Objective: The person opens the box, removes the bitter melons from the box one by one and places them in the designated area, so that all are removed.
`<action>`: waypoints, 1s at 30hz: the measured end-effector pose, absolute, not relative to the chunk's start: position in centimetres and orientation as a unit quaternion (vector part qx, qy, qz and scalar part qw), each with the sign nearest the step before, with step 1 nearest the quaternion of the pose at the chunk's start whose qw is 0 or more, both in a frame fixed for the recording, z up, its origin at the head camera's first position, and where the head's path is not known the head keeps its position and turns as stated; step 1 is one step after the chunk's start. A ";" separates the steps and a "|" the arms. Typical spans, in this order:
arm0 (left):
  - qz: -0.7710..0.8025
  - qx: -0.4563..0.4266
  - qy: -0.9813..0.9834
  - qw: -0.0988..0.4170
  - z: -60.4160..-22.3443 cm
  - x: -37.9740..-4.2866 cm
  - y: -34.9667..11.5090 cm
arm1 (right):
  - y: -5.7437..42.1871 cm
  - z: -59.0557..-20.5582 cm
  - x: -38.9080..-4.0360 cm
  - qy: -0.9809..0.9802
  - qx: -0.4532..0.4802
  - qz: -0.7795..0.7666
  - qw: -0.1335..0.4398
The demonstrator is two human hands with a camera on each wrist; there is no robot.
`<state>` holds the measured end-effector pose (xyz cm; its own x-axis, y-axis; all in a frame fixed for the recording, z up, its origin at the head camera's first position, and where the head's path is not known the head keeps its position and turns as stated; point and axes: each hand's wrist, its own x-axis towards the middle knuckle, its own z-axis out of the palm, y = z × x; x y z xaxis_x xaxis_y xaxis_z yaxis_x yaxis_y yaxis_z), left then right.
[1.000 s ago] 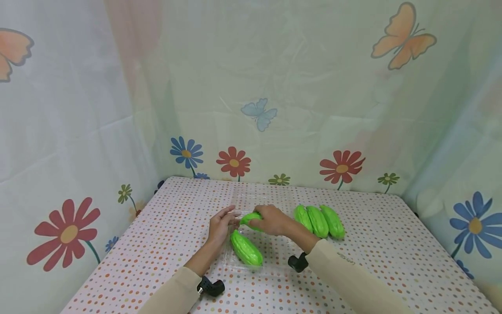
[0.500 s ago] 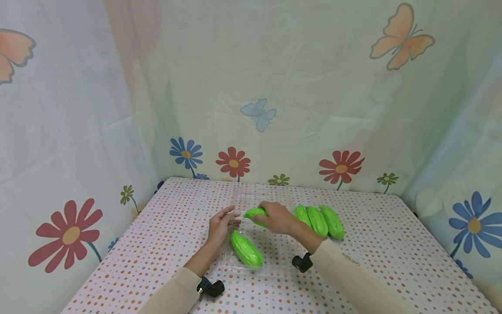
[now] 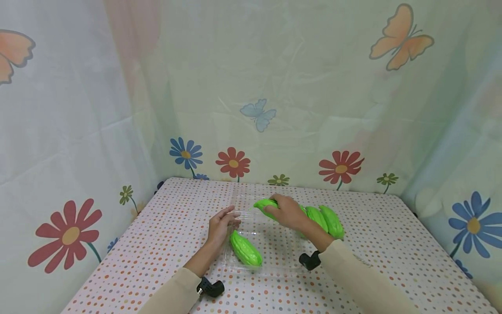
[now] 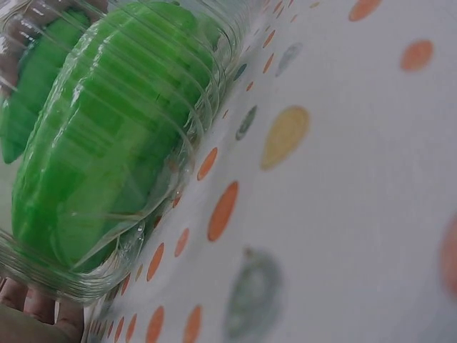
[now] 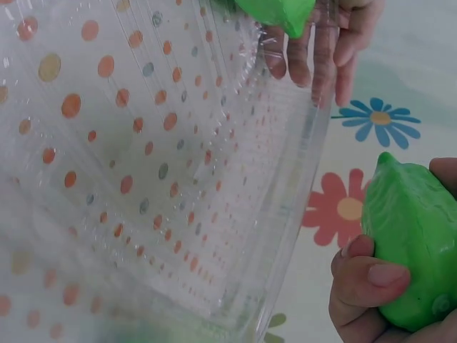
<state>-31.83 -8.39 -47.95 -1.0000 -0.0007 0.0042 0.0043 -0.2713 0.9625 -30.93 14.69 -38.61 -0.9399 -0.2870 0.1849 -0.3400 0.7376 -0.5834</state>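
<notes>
Dotted table (image 3: 168,235) | clear container (image 3: 276,250) | green gourds (image 3: 331,222) side by side

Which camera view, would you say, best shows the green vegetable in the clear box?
The head view: it shows nearly the whole green vegetable from above, though small. The left wrist view is closer, but through the clear box; right wrist shows only one end.

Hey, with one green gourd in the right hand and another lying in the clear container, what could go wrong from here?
The held gourd could slip: its surface looks glossy, and the right hand grips it around one end.

The clear container might flex or slide if bumped, since it looks like thin plastic; only the left hand is at its edge.

The right arm could nudge the row of gourds beside the container.
</notes>
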 end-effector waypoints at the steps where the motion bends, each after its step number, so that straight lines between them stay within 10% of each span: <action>1: -0.797 -0.001 -0.603 0.002 -48.0 -31.8 -8.4 | 14.9 -38.6 -31.0 -0.932 0.163 0.322 0.045; 30: -0.780 0.006 -0.625 0.008 -47.9 -31.8 -8.3 | 22.3 -38.9 -31.8 -0.919 -0.003 0.381 0.101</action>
